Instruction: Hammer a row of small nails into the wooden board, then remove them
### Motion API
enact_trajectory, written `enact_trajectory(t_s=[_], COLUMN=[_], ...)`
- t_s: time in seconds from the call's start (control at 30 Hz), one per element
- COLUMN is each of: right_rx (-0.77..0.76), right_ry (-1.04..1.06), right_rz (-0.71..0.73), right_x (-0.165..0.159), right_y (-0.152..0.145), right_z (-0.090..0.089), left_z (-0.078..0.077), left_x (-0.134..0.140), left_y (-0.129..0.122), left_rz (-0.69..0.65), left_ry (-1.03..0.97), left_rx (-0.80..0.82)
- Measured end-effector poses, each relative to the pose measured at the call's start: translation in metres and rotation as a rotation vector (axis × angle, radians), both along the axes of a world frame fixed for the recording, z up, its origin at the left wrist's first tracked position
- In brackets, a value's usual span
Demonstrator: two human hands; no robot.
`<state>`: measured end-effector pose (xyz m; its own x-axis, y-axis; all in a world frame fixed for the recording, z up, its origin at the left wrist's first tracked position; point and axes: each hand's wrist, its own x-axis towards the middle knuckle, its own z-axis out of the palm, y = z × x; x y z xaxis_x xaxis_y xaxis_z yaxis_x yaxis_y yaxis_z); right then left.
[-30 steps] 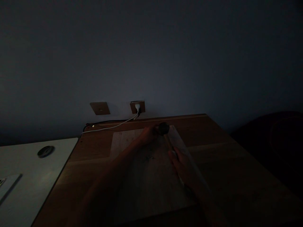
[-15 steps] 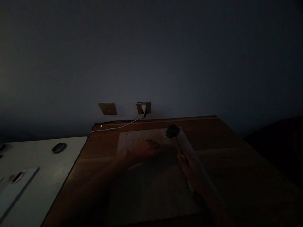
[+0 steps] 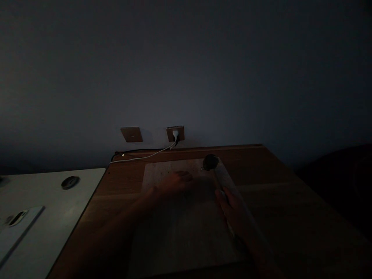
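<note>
Dim light blurs much of the detail. In the head view my right hand (image 3: 232, 207) is wrapped round the pale handle of a mallet-like tool (image 3: 210, 162). Its round dark head is over the far right corner of a pale board (image 3: 186, 240). My left hand (image 3: 177, 181) hovers over or rests on the board's far half, left of the tool; which one I cannot tell. Its fingers point right, smeared and dark, and anything under them is hidden. A tiny bright speck shows by the tool's head.
The board lies on a wooden table (image 3: 276, 186) against a wall. Cables (image 3: 145, 156) run along the table's back edge to a wall socket (image 3: 175, 134). On the left stands a white table (image 3: 66, 209) with a round dark dish (image 3: 70, 182) and a pale flat object (image 3: 21, 228).
My left hand has drawn back slightly to the left, away from the tool. My right hand keeps its grip on the tool. The whole view has shifted a little.
</note>
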<state>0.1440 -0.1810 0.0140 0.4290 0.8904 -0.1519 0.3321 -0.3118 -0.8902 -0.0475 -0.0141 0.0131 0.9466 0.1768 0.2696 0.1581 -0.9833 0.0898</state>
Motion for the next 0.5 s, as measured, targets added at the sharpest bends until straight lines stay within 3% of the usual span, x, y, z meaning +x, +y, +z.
enact_trajectory(t_s=[0.2,0.3,0.5], right_rx=[-0.038,-0.042,-0.06], right_ry=[0.018,0.022,0.005], right_rz=[-0.007,-0.008,0.002], right_x=[0.004,0.006,0.003], right_y=[-0.001,-0.001,-0.001], right_z=[-0.004,-0.007,0.0], left_z=[-0.01,-0.02,-0.027], left_x=[0.035,0.036,0.034], left_y=[0.038,0.047,0.044], left_rz=[0.429,0.447,0.4], left_ry=[-0.294,-0.294,-0.296], left_rx=[-0.512,-0.596,-0.595])
